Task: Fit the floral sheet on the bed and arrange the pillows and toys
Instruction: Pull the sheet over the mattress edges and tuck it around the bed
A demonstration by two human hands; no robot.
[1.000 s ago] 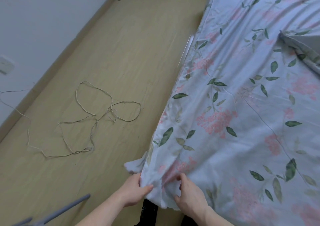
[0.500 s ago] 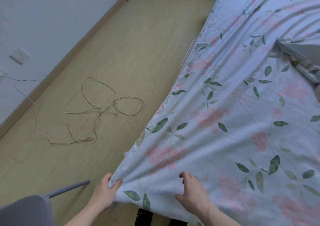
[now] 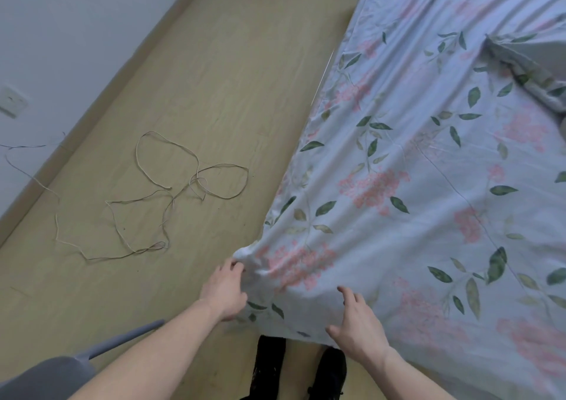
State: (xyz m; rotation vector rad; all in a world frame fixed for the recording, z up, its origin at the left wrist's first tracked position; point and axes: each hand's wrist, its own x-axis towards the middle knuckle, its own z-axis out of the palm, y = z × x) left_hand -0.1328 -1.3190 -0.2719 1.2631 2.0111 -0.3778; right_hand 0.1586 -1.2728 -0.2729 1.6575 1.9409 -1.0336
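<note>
Floral sheet (image 3: 413, 185): pale blue fabric printed with pink blossom clusters and green leaves, spread over the bed and filling the right side of the head view. Its near left corner is bunched into a white puckered knot at the bed's lower left corner; folds fan out from that knot toward the upper right.

Left hand (image 3: 226, 291): at the bunched corner, fingers curled into the gathered cloth, grip clamped on the sheet's corner.

Right hand (image 3: 356, 323): lying on top of the sheet just right of the corner, fingers extended and slightly spread, pressing the fabric flat; grip apart, nothing enclosed.

Pillow (image 3: 530, 68): in matching floral fabric, lying on the sheet at the upper right, partly cut off by the frame edge.

Floor (image 3: 199, 93): tan wood-look boards, left of the bed.

String (image 3: 159, 197): thin, pale, in loose tangled loops on the floor, well apart from the bed.

Wall socket (image 3: 10, 102): white plate on the grey wall, far left.

Shoes (image 3: 269, 366): a black pair, on the floor below the sheet's hanging edge.

Grey chair (image 3: 46, 378): part visible, lower left corner.
</note>
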